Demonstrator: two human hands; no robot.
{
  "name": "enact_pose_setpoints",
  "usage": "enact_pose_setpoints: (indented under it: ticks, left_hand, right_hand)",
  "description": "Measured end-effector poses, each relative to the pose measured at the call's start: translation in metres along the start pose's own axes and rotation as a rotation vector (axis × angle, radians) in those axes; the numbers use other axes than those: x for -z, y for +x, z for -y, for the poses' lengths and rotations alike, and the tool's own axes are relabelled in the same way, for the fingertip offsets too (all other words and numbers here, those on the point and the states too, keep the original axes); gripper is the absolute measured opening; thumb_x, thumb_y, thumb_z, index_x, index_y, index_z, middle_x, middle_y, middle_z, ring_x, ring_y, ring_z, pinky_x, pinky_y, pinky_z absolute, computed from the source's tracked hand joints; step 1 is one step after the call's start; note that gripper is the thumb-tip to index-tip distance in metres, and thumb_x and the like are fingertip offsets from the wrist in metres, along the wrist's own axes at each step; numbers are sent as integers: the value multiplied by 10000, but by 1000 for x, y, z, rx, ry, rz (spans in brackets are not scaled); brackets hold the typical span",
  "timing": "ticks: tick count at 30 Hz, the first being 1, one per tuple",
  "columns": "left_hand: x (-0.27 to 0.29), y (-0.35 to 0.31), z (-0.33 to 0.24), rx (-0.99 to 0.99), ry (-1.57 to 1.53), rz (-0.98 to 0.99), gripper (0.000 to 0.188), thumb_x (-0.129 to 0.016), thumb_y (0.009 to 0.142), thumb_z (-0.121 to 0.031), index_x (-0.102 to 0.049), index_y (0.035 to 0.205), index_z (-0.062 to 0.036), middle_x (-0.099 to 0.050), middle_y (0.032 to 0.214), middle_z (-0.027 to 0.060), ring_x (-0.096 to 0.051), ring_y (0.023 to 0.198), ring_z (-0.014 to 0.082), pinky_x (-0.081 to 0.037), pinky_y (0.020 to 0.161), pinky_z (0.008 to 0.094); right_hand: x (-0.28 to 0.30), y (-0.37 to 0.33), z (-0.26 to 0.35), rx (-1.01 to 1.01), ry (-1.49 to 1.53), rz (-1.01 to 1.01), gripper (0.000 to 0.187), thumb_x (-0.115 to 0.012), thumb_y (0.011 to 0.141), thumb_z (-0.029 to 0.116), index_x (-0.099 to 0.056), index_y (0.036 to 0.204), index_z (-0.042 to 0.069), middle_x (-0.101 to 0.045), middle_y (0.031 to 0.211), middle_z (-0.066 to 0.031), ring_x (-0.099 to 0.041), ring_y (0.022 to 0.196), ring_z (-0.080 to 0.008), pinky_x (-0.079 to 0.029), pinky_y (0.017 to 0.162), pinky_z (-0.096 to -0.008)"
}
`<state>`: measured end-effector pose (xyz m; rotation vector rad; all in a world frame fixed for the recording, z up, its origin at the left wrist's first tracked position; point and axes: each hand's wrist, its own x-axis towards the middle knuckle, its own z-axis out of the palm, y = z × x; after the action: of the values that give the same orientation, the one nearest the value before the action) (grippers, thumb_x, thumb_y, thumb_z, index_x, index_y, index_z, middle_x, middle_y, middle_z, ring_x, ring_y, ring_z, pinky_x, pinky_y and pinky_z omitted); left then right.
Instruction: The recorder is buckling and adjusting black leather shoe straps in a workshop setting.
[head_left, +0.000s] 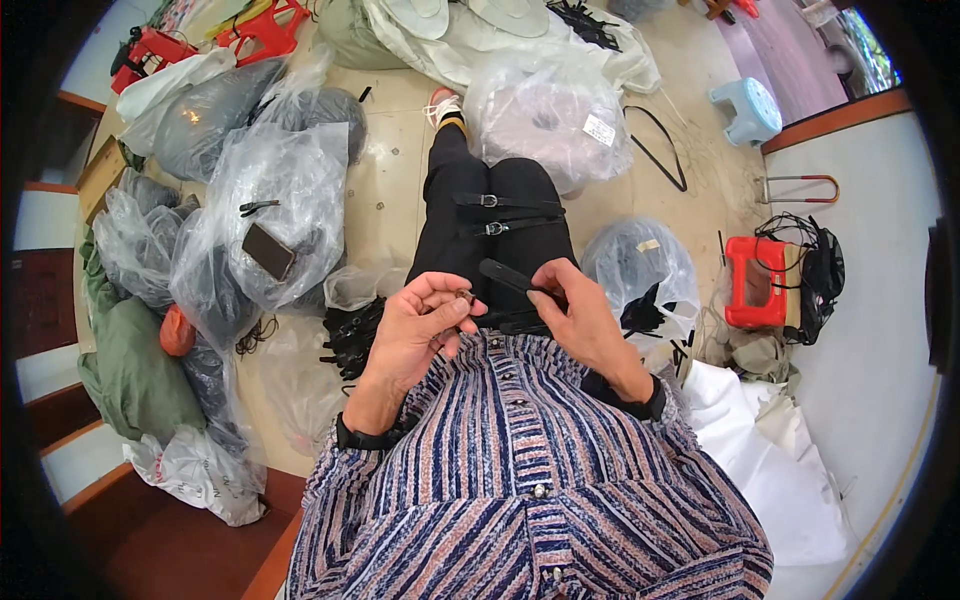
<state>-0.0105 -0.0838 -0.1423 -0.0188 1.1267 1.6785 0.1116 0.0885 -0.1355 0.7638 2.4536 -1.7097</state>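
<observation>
In front of my lap, my left hand [428, 318] pinches a small brownish piece [466, 296] between thumb and fingers; it could be a buckle, but it is too small to be sure. Close by on the right, my right hand [578, 305] grips a black strap [505, 276], whose rounded end points up and left. The two hands are apart. Across my black trousers lie two black straps with silver buckles, the upper strap [490, 200] and the lower strap [496, 229]. A bundle of black straps [352, 338] sits beside my left wrist.
Clear plastic bags crowd the left, with a phone [268, 251] on one bag. Ahead is a wrapped round bundle [545, 125]. To the right are a bag with black pieces [640, 268], a red stool [752, 283] and a blue stool [745, 110]. White cloth [765, 460] lies by my right elbow.
</observation>
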Motion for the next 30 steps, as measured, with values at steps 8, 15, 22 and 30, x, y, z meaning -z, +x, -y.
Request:
enact_pose_setpoints:
  ticks: [8,15,22,30]
  left_hand:
    - [-7,-1,-5,4,15,-49,274,-554,830,-75,-529,1095,-10,-607,836,109,-546,622,86,-388,417,165]
    - [-5,2,-3,36,-62,68,315,-515,860,-106,-494,1137,43,-534,780,36,-416,579,56,-314,422,162]
    - [-4,5,-2,17,-74,39,236,-475,892,-159,-490,1081,-19,-526,745,49,-411,557,56,-302,417,158]
    - [-2,6,0,43,-47,50,193,-481,892,-185,-498,1006,-30,-521,689,38,-410,535,56,-294,401,162]
  right_hand:
    - [-6,-3,3,276,-76,-65,268,-514,801,32,-529,1065,79,-483,821,-137,-526,738,-300,-421,653,-349]
    - [-10,-2,-2,292,-67,-89,262,-521,800,29,-526,1061,49,-504,842,-136,-540,743,-293,-431,646,-339]
    - [-8,-5,1,83,171,68,221,-564,796,71,-562,1010,17,-555,844,-93,-542,719,-161,-438,652,-274]
    - [-9,-3,0,11,352,190,240,-573,796,82,-571,1031,36,-558,824,-23,-481,685,-70,-408,636,-207]
